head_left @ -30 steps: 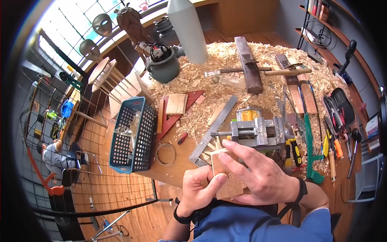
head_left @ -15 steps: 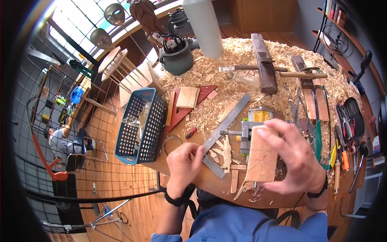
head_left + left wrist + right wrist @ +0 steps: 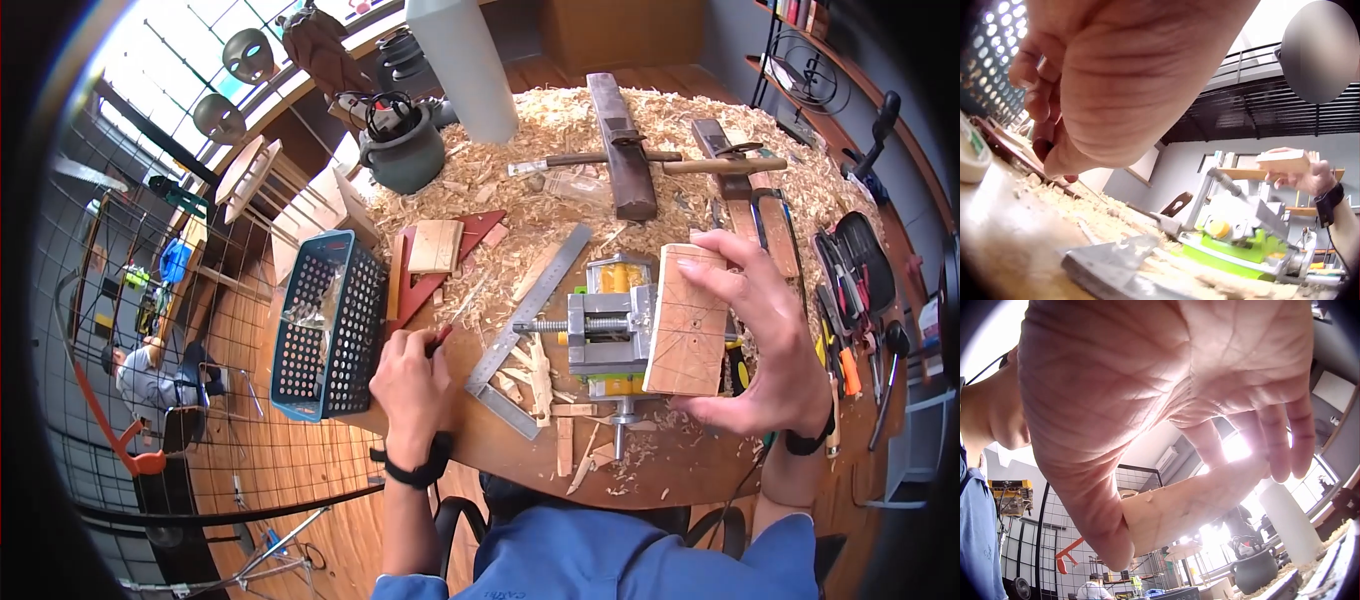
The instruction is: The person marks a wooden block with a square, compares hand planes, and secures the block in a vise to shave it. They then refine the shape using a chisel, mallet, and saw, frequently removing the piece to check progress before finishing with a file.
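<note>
My right hand (image 3: 765,335) holds a flat wooden block (image 3: 690,325) by its ends, thumb at the near end and fingertips at the far one. Pencil lines cross the face of the block, with a small dark mark near the middle. In the right wrist view the same block (image 3: 1191,509) spans from thumb to fingers. At the table beside the blue basket, my left hand (image 3: 412,385) pinches a small red-handled screwdriver (image 3: 438,343); its handle is partly hidden by the fingers. A grey vise (image 3: 610,330) stands between the hands, just left of the block.
A steel square (image 3: 530,310) and wood scraps (image 3: 540,380) lie left of the vise. The blue basket (image 3: 345,370) stands at the left edge, near a red triangle (image 3: 415,295). Shavings, wooden planes (image 3: 625,160) and a hammer cover the back; several hand tools lie at right.
Both hands held the block together; then the left let go and moved left to the screwdriver, now between its fingers. The right hand carried the block rightward, beside the vise.
</note>
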The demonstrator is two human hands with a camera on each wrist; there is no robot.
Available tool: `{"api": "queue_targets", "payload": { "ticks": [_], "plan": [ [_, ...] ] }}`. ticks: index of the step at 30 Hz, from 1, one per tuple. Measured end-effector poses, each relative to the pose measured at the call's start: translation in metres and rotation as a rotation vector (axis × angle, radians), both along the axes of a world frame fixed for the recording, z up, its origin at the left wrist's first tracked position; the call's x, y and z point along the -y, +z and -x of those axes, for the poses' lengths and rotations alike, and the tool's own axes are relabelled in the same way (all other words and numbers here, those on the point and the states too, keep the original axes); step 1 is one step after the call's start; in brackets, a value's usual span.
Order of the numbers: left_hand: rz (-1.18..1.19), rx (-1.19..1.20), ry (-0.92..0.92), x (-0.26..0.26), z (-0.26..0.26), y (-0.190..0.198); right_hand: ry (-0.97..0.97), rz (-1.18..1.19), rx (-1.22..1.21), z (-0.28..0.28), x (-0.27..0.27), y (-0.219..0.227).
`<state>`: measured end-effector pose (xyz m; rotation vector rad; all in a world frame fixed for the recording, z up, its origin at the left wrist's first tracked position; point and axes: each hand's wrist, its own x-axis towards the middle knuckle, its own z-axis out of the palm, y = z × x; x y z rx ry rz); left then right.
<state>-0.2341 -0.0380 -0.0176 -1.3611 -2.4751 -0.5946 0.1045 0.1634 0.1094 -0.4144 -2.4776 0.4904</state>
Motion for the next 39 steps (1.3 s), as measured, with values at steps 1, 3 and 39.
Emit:
{"api": "queue_targets", "payload": {
  "ticks": [1,3,39],
  "plan": [
    [-0.047,-0.020,-0.028,0.005,-0.007,0.011,-0.010,0.002,0.007,0.000,-0.001,-0.001],
    [-0.114,0.031,-0.047,0.012,-0.020,0.030,-0.013,0.008,0.011,0.001,-0.003,-0.002],
    [-0.246,0.910,-0.371,0.010,-0.122,0.066,0.208,0.041,0.063,0.044,0.061,-0.036]
  ]
}}
